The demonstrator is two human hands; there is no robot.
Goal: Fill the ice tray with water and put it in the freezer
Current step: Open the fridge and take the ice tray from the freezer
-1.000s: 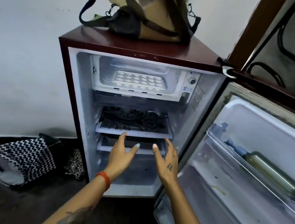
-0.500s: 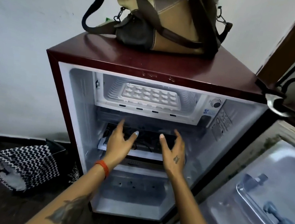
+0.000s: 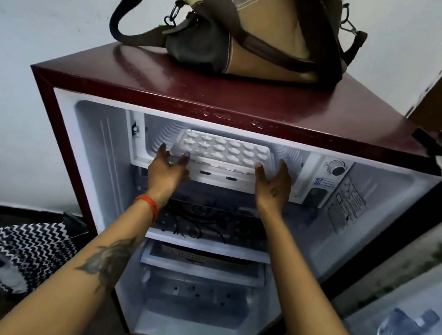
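1. In the centre of the frame I see the fridge (image 3: 168, 88) with its door swung open to the right, so the inside is free to reach.
2. The tray (image 3: 223, 151) lies flat in the freezer (image 3: 285, 158), the top compartment, in the upper middle of the frame. Its cells face up; whether they hold water or ice I cannot tell.
3. My left hand (image 3: 166, 170) is at the left end of the tray, fingers spread and only lightly bent. The fingertips are at the tray's edge, but it grips nothing.
4. My right hand (image 3: 273, 185) mirrors it at the right end, palm turned inward, fingers relaxed, and also holds nothing.
5. I judge that the hands stand one at each end because a wide, shallow tray comes out level only when both ends are carried.
6. The filling is not yet done, as I judge it; the tray must first come out.
7. A bag (image 3: 245, 31) sits on top of the fridge, well clear of my hands.
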